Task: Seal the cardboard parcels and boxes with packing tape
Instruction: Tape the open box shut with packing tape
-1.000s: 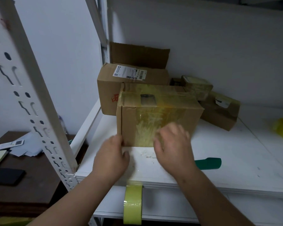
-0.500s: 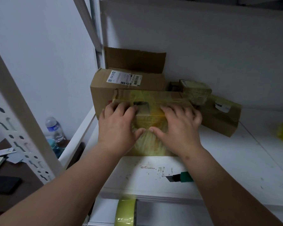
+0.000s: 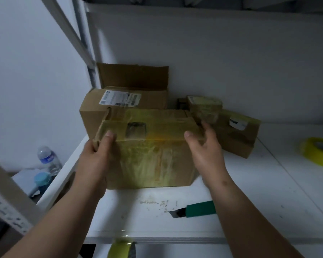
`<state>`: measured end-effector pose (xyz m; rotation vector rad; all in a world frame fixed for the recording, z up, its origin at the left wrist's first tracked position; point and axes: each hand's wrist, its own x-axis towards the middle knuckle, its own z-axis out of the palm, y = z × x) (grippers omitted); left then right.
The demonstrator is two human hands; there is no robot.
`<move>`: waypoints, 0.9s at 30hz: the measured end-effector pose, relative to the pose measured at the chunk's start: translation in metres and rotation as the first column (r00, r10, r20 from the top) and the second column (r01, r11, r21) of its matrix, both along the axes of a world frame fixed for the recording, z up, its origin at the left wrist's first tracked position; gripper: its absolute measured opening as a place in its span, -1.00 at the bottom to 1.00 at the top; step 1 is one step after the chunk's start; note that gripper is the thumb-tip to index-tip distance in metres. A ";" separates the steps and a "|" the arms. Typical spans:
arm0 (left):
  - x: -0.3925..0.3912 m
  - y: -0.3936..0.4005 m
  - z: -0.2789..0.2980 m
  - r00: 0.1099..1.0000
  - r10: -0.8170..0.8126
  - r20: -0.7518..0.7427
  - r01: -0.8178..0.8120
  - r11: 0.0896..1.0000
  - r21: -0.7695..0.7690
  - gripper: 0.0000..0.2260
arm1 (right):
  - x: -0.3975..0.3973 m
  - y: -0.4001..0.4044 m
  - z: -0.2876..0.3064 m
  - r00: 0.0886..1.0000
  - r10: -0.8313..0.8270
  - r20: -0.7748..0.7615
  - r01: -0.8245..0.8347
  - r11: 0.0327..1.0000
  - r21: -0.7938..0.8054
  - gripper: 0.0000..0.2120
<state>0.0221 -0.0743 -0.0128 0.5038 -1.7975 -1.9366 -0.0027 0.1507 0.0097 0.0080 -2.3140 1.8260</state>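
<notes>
A cardboard box (image 3: 153, 161) wrapped in yellowish tape stands on the white shelf (image 3: 250, 202) in front of me. My left hand (image 3: 99, 155) grips its left end, thumb on the top edge. My right hand (image 3: 205, 155) holds its right end, thumb on top and fingers round the side. A yellow tape roll (image 3: 319, 153) lies at the far right of the shelf. Another yellow tape roll (image 3: 121, 248) hangs at the shelf's front edge.
A larger labelled box (image 3: 123, 101) with a raised flap stands behind. Two smaller taped parcels (image 3: 235, 133) sit at the back right. A green-handled cutter (image 3: 194, 211) lies near the front edge. Water bottles (image 3: 47, 161) stand left, below the shelf, beside a white rack post (image 3: 7, 198).
My hands moved from the box's front face to its top, then apart to grip both ends. The camera has come closer to the box.
</notes>
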 end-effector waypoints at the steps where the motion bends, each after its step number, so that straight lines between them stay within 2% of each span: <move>1: 0.003 0.004 0.009 0.999 0.034 -0.038 -0.034 0.999 -0.025 -0.82 | 0.004 0.007 0.004 0.999 -0.013 -0.038 0.010 0.997 -0.079 -0.42; 3: 0.009 0.014 0.031 0.990 0.025 -0.141 -0.036 0.997 -0.075 -0.81 | 0.012 0.025 0.009 0.992 -0.034 -0.122 0.002 0.967 -0.254 -0.53; 5: 0.013 0.029 0.051 0.969 -0.067 -0.238 0.028 0.986 -0.166 -0.54 | 0.020 0.047 0.009 0.986 -0.089 -0.143 0.021 0.907 -0.421 -0.59; 6: 0.013 0.038 0.060 0.958 -0.119 -0.262 0.066 0.977 -0.204 -0.45 | 0.025 0.059 0.008 0.983 -0.136 -0.123 0.059 0.871 -0.488 -0.55; 8: 0.010 0.061 0.073 0.937 -0.204 -0.283 0.133 0.958 -0.254 -0.43 | 0.036 0.085 0.001 0.975 -0.207 -0.074 0.123 0.794 -0.596 -0.49; 9: 0.009 0.075 0.077 0.929 -0.231 -0.289 0.154 0.952 -0.266 -0.44 | 0.043 0.099 -0.003 0.975 -0.214 -0.068 0.124 0.766 -0.630 -0.54; 11: 0.005 0.104 0.078 0.909 -0.297 -0.293 0.227 0.941 -0.251 -0.51 | 0.064 0.126 -0.009 0.970 -0.221 -0.104 0.110 0.777 -0.620 -0.73; 13: 0.002 0.137 0.073 0.895 -0.361 -0.262 0.305 0.924 -0.231 -0.60 | 0.086 0.156 -0.012 0.944 -0.303 -0.130 0.169 0.785 -0.597 -0.71; 17: -0.003 0.220 0.068 0.834 -0.499 -0.233 0.451 0.862 -0.232 -0.70 | 0.117 0.227 -0.012 0.881 -0.438 -0.180 0.233 0.732 -0.641 -0.63; 20: -0.012 0.294 0.057 0.777 -0.599 -0.192 0.563 0.798 -0.215 -0.59 | 0.137 0.290 -0.012 0.850 -0.489 -0.196 0.302 0.757 -0.580 -0.59; 23: -0.023 0.377 0.049 0.768 -0.629 -0.118 0.584 0.764 -0.274 -0.40 | 0.157 0.365 -0.019 0.818 -0.552 -0.162 0.413 0.760 -0.502 -0.63; 25: -0.028 0.436 0.045 0.738 -0.673 -0.043 0.645 0.723 -0.249 -0.47 | 0.169 0.414 -0.018 0.807 -0.574 -0.139 0.463 0.761 -0.455 -0.60; 27: -0.026 0.492 0.042 0.670 -0.743 0.011 0.733 0.658 -0.175 -0.55 | 0.179 0.456 -0.014 0.783 -0.614 -0.100 0.517 0.731 -0.445 -0.59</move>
